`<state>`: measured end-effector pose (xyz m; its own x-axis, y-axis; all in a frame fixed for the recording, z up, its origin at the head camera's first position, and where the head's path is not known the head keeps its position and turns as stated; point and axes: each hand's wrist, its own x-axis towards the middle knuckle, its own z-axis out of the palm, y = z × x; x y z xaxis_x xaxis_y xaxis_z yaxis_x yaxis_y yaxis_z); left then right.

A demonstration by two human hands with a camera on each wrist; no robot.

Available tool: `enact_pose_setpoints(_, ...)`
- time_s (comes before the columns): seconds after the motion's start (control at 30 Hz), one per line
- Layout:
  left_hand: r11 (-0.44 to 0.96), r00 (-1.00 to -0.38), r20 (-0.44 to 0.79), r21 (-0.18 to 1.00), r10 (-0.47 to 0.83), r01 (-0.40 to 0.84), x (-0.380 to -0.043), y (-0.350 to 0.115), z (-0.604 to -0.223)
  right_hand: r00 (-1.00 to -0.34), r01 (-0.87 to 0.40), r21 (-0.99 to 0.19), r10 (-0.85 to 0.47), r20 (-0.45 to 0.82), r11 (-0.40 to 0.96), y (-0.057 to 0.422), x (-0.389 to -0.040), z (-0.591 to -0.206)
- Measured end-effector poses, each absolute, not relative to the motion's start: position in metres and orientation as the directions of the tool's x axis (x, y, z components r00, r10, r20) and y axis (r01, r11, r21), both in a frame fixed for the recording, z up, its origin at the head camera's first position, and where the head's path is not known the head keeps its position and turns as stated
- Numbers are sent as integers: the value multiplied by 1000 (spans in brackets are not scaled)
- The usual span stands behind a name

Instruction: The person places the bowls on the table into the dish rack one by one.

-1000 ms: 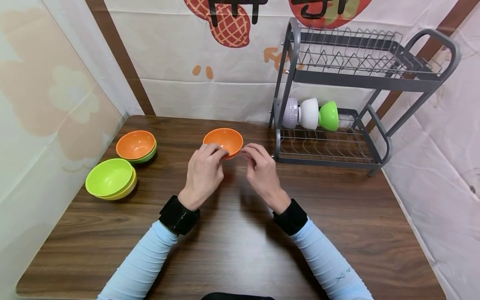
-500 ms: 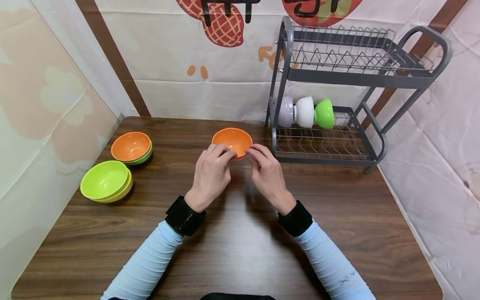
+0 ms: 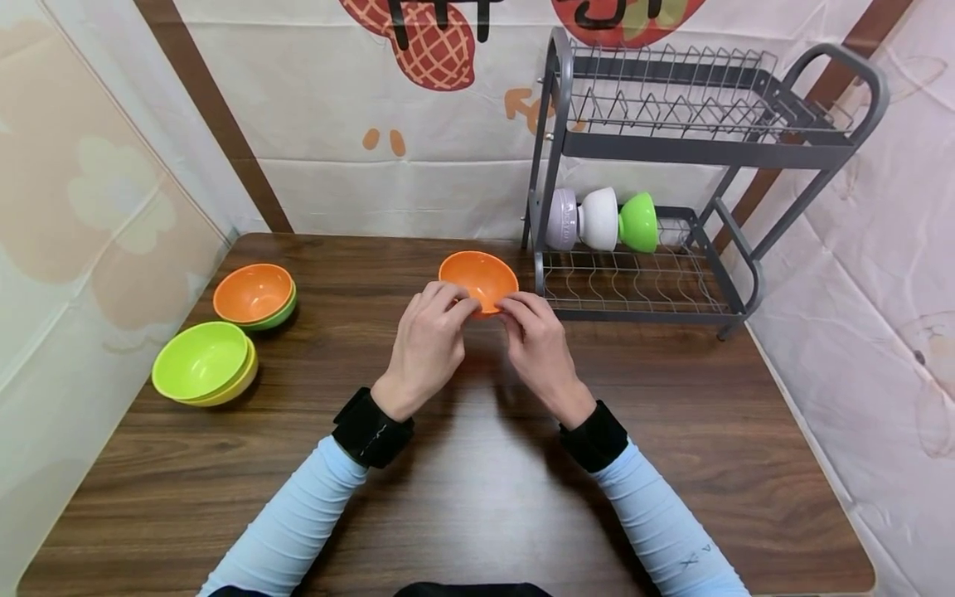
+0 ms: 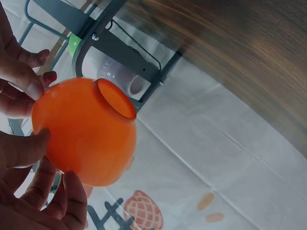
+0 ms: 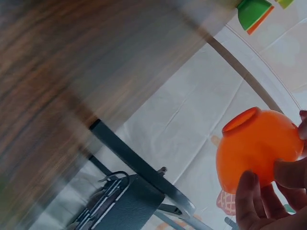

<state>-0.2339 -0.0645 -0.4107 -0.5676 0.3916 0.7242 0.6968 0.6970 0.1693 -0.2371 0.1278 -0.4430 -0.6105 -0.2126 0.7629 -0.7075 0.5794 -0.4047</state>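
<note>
An orange bowl [image 3: 481,278] is held up in front of me, its inside showing in the head view. My left hand [image 3: 431,344] pinches its near rim on the left. On the near right side of the rim, my right hand [image 3: 543,352] pinches it too. The left wrist view shows the bowl's outside and foot ring [image 4: 115,98], with thumbs and fingertips of both hands along the rim. In the right wrist view the bowl [image 5: 254,146] sits between my right thumb and fingers [image 5: 247,196].
Right of the bowl stands a grey two-tier dish rack [image 3: 709,149]. Its lower tier holds a purple [image 3: 562,220], a white [image 3: 599,220] and a green bowl [image 3: 638,222] on edge. Stacked bowls, orange over green [image 3: 254,293] and lime over yellow [image 3: 201,362], stand on the table's left.
The orange bowl has moved right, toward the rack, with my left hand. My right hand's fingers, at first just beside the bowl, are now on its rim. The head view has shifted slightly.
</note>
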Motion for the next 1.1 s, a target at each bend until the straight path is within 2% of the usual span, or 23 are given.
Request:
enact_pose_setpoints(0.37, 689, -538, 744, 146, 396, 710, -234, -60, -404, -528, -732, -309, -219, 820, 608, 135, -235, -448)
enact_pose_setpoints(0.53, 641, -496, 785, 170, 371, 748, -235, -57, -400, -483, -738, -287, -182, 856, 611, 136, -234, -448)
enact_pose_setpoints(0.67, 584, -478, 808, 214, 344, 783, -238, -51, -400, -470, -734, -319, -109, 876, 600, 139, -234, -447)
enact_pose_setpoints(0.9, 594, -544, 755, 260, 367, 761, -243, -35, -408, -487, -692, -446, 88, 869, 568, 158, -234, -442)
enact_pose_setpoints(1.1, 618, -592, 684, 257, 426, 743, -253, -20, -413, -472, -679, -521, 237, 849, 517, 174, -235, -436)
